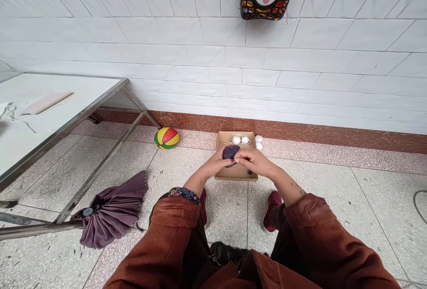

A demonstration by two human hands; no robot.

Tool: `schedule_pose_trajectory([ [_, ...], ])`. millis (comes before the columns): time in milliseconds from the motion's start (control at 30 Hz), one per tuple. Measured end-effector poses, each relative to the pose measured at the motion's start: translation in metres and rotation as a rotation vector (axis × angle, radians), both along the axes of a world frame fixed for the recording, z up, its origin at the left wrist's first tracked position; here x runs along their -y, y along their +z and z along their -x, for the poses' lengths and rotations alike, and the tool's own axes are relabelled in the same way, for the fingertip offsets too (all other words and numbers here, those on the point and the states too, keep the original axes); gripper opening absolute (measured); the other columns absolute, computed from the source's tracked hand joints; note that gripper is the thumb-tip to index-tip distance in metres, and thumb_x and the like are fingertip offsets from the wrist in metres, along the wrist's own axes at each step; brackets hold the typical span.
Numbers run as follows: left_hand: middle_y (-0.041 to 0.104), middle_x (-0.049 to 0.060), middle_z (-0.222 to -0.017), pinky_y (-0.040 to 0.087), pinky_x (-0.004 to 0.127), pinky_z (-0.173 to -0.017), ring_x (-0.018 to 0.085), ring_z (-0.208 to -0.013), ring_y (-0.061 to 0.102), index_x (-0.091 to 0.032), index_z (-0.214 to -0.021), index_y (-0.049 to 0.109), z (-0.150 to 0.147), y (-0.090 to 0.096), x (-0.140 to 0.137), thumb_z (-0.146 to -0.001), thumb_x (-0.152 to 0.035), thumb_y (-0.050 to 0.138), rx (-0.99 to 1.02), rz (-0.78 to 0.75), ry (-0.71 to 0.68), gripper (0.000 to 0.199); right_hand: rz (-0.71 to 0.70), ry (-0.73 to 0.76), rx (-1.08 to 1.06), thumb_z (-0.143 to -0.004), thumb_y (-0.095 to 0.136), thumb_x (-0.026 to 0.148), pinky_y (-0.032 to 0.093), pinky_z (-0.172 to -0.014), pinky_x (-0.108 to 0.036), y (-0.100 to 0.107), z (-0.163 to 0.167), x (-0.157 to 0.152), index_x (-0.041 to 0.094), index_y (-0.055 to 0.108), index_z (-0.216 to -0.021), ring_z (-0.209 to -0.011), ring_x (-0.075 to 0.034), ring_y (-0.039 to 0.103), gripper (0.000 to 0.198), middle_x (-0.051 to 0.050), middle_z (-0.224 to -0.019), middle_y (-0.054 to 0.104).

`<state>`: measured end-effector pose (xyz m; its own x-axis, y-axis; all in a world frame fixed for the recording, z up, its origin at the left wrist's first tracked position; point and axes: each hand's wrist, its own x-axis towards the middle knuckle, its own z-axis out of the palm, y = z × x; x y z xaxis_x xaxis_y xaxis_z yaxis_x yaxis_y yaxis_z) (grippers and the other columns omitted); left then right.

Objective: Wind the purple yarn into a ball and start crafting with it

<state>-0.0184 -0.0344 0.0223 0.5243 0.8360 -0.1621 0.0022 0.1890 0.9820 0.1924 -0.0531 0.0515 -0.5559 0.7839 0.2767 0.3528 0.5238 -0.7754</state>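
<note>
A dark purple-grey ball of yarn (231, 152) is held up over a shallow cardboard box (238, 173). My left hand (215, 163) wraps round it from the left side. The fingertips of my right hand (255, 162) are pinched together at its right edge; what they pinch, perhaps the yarn's strand, is too small to make out. In the back of the box lie white balls of yarn (240, 139) with loose strands. A small dark round thing (250, 172) rests near the box's front right corner.
More white balls (259, 141) sit right of the box. On the floor to the left are a colourful ball (167, 138) and a folded purple umbrella (115, 211). A metal-framed table (83, 88) stands left; a black basket (267, 10) hangs on the tiled wall.
</note>
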Motion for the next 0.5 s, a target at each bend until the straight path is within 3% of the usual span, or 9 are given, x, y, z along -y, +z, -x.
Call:
schedule_pose_trajectory([
  [133,0.051,0.012,-0.146,0.035,0.049,-0.111,0.033,-0.132,0.046,-0.022,-0.146,0.045,0.002,0.001,-0.002,-0.067,-0.026,0.073,-0.148,-0.21,-0.175,0.084,-0.069,-0.025,0.025,-0.1,0.055,0.034,0.048,-0.078,-0.03,-0.005,-0.005,-0.008,0.02,0.068,-0.089,-0.082,-0.018,0.063,0.022,-0.005,-0.087,0.071],
  [233,0.042,0.011,-0.156,0.029,0.05,-0.117,0.036,-0.143,0.035,-0.023,-0.152,0.04,0.003,0.005,0.001,-0.066,-0.03,0.074,-0.071,-0.177,-0.354,0.093,-0.054,-0.029,-0.011,-0.098,0.059,0.039,0.048,-0.078,-0.03,-0.008,-0.005,-0.012,0.021,0.069,-0.086,-0.082,-0.018,0.063,0.023,-0.004,-0.086,0.07],
  [300,0.044,0.011,-0.155,0.037,0.049,-0.11,0.037,-0.142,0.039,-0.025,-0.154,0.037,0.004,0.006,0.006,-0.066,-0.033,0.073,0.054,-0.05,-0.415,0.096,-0.001,-0.044,-0.045,-0.095,0.063,0.043,0.047,-0.072,-0.028,-0.007,-0.004,-0.012,0.02,0.068,-0.083,-0.075,-0.017,0.061,0.026,-0.003,-0.08,0.068],
  [400,0.053,0.014,-0.147,0.052,0.043,-0.084,0.038,-0.121,0.06,-0.03,-0.155,0.036,0.008,0.007,0.012,-0.066,-0.035,0.072,0.242,0.204,-0.471,0.097,0.077,-0.103,-0.074,-0.094,0.064,0.045,0.045,-0.066,-0.026,-0.005,-0.003,-0.012,0.02,0.067,-0.081,-0.068,-0.015,0.057,0.028,-0.002,-0.076,0.065],
  [500,0.062,0.014,-0.135,0.05,0.034,-0.067,0.036,-0.104,0.069,-0.032,-0.154,0.038,0.012,0.008,0.011,-0.065,-0.034,0.073,0.374,0.311,-0.426,0.095,0.076,-0.139,-0.055,-0.098,0.055,0.038,0.045,-0.069,-0.027,-0.006,-0.002,-0.012,0.02,0.064,-0.083,-0.071,-0.016,0.057,0.025,-0.002,-0.078,0.065],
])
